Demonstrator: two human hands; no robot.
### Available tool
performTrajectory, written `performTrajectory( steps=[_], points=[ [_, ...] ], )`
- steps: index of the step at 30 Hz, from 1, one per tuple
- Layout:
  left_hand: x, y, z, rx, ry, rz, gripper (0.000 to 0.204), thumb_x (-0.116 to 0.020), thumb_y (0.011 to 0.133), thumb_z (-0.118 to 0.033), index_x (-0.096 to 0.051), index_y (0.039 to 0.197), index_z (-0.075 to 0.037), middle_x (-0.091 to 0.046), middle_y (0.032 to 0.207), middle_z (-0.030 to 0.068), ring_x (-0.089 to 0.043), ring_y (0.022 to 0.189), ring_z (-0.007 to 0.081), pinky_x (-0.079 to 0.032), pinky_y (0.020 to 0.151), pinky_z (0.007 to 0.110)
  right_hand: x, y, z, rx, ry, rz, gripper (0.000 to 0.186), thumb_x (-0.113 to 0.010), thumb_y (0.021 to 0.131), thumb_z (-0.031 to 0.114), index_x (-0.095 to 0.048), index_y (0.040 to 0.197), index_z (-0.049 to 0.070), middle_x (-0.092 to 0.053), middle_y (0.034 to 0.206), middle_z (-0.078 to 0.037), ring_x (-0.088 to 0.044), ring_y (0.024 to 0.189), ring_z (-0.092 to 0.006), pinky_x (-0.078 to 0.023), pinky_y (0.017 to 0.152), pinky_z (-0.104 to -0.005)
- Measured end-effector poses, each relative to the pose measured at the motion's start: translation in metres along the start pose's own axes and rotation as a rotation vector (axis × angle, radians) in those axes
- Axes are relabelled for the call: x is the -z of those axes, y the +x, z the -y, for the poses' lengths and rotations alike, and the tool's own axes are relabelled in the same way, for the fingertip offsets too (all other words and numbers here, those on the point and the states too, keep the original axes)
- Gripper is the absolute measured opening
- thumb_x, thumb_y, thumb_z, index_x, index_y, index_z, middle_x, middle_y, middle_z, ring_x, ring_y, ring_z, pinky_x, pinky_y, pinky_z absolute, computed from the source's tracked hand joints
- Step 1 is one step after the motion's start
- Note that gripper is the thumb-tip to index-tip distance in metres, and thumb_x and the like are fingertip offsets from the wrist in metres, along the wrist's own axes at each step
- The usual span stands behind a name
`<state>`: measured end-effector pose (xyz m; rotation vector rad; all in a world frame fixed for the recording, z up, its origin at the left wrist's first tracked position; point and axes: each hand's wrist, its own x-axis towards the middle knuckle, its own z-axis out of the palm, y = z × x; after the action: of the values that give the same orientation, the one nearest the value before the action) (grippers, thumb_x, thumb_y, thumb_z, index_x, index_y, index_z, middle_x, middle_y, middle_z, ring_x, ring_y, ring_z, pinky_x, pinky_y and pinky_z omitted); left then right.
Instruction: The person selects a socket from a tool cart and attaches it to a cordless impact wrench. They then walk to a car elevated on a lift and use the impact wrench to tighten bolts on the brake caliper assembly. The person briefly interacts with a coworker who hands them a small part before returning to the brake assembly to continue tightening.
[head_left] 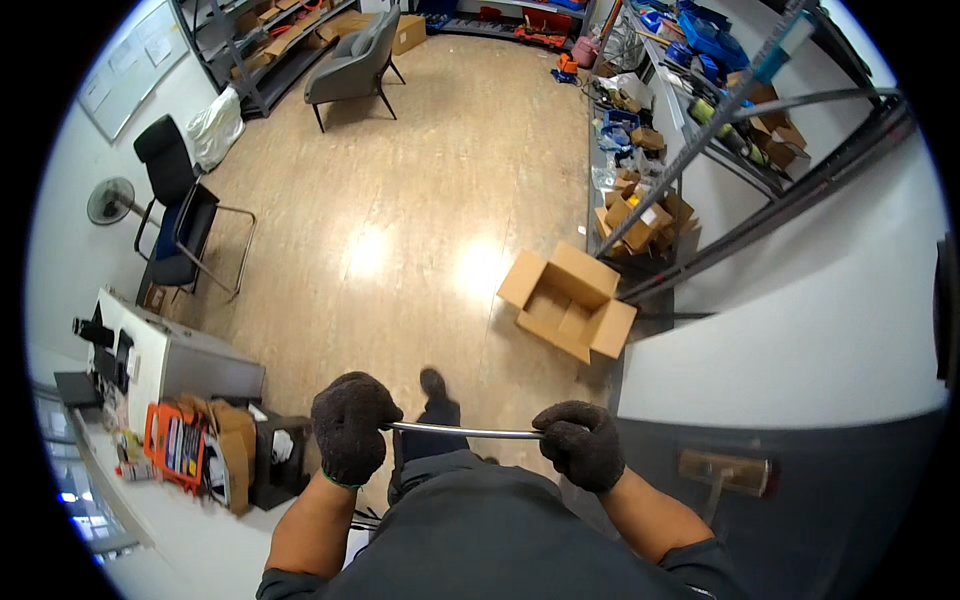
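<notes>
A thin, shiny metal rod (465, 432) spans the gap between my two hands in front of my body, roughly level. Dark knitted work gloves cover both hands. At the rod's left end, my left hand (354, 425) is closed around it, the tip hidden in the glove. My right hand (580, 443) grips the opposite end, fingers curled. The rod looks slightly bowed, though the lens may cause that. Below it are my dark shirt and trousers, with one dark shoe (433, 383) on the floor.
An open cardboard box (562, 318) sits on the floor ahead to the right, beside a cluttered metal shelf (700, 130). To the left stand a white desk (190, 360), an orange tool case (175, 447) and a black chair (180, 210). A grey armchair (355, 75) is farther off.
</notes>
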<state>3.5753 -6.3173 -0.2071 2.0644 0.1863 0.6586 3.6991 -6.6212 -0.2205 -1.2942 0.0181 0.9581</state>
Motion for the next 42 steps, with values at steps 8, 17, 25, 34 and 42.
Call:
performTrajectory(
  steps=[8, 17, 25, 34, 42],
  points=[
    [-0.055, 0.326, 0.134, -0.24, -0.005, 0.049, 0.04, -0.055, 0.106, -0.016, -0.062, 0.069, -0.003, -0.06, 0.064, 0.0099, -0.055, 0.056, 0.0261, -0.047, 0.055, 0.039, 0.017, 0.266, 0.133, 0.375, -0.216, -0.172, 0.019, -0.064, 0.097, 0.009, -0.075, 0.105, -0.003, -0.062, 0.068, -0.003, -0.053, 0.055, -0.0079, -0.042, 0.05, -0.0246],
    [-0.153, 0.656, 0.187, -0.61, 0.189, 0.215, 0.005, -0.069, 0.069, -0.004, -0.065, 0.07, -0.006, -0.063, 0.068, 0.011, -0.065, 0.063, 0.0322, -0.052, 0.06, 0.041, 0.087, 0.492, 0.292, 0.358, 0.43, -0.143, 0.019, -0.064, 0.095, 0.007, -0.071, 0.106, -0.006, -0.056, 0.066, -0.006, -0.047, 0.051, -0.0113, -0.038, 0.047, -0.0284],
    [-0.224, 0.92, 0.267, -0.487, 0.385, 0.232, 0.021, -0.066, 0.092, -0.011, -0.063, 0.073, -0.003, -0.063, 0.071, 0.012, -0.062, 0.063, 0.0298, -0.05, 0.057, 0.039, 0.165, 0.742, 0.494, 0.169, 0.449, -0.054, 0.02, -0.062, 0.095, 0.004, -0.07, 0.108, -0.008, -0.055, 0.065, -0.004, -0.049, 0.051, -0.0116, -0.038, 0.046, -0.027],
    [-0.342, 1.172, 0.417, 0.327, -0.741, 0.216, 0.047, -0.056, 0.108, -0.054, -0.06, 0.113, -0.007, -0.066, 0.112, 0.0152, -0.058, 0.076, 0.0194, -0.048, 0.062, 0.035, 0.231, 0.959, 0.67, 0.353, -0.102, -0.294, 0.021, -0.062, 0.097, 0.005, -0.075, 0.107, -0.008, -0.061, 0.067, -0.004, -0.054, 0.052, -0.01, -0.043, 0.049, -0.0267],
    [-0.461, 1.415, 0.5, 0.53, -1.077, 0.57, 0.071, -0.065, 0.106, -0.047, -0.042, 0.158, -0.006, -0.067, 0.134, 0.0237, -0.075, 0.107, 0.0355, -0.062, 0.086, 0.046, 0.271, 1.133, 0.769, 0.434, 0.199, -0.554, 0.013, -0.062, 0.092, 0.002, -0.07, 0.099, -0.005, -0.064, 0.073, -0.012, -0.056, 0.051, -0.0165, -0.04, 0.045, -0.0282]
  ],
)
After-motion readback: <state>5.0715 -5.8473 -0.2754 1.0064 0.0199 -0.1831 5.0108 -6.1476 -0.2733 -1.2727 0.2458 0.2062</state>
